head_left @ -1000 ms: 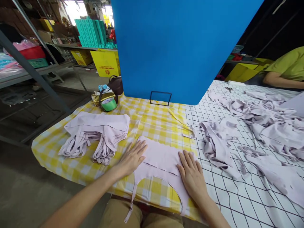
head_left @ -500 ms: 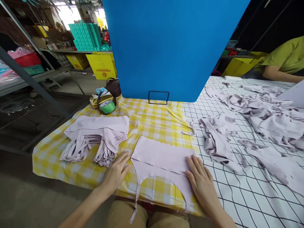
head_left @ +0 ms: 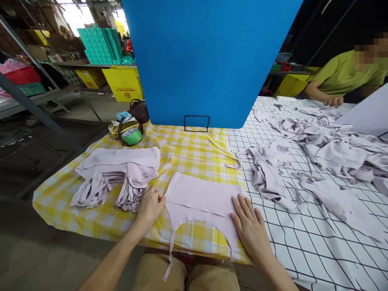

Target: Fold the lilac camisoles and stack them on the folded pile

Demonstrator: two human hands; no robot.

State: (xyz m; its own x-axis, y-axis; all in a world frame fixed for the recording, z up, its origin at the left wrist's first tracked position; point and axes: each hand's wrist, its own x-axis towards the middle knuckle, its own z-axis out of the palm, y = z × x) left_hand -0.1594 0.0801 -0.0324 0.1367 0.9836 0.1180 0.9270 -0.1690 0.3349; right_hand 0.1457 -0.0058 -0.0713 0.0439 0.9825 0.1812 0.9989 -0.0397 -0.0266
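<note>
A pale lilac camisole top (head_left: 203, 196) lies flat in front of me, its strap side toward my lap. One strap hangs over the table's front edge. My left hand (head_left: 150, 205) is closed, with thumb and fingertips pinched at the garment's left edge. Flat on the right side of the top rests my right hand (head_left: 250, 226), open with fingers stretched out. Just left of my left hand is a neat stack of similar lilac tops (head_left: 121, 163), their straps bunched toward me.
A yellow checked cloth (head_left: 194, 157) covers my side. Loose lilac garments (head_left: 318, 141) lie on the white grid cloth (head_left: 306, 258) at right. A blue board (head_left: 206, 60) stands ahead; a green tape roll (head_left: 132, 136) sits at left. A co-worker (head_left: 336, 76) sits at far right.
My left hand's fingers, stretched out before, have curled closed at the top's left edge. My right hand stays flat on the garment. The view has turned slightly right, showing more of the co-worker.
</note>
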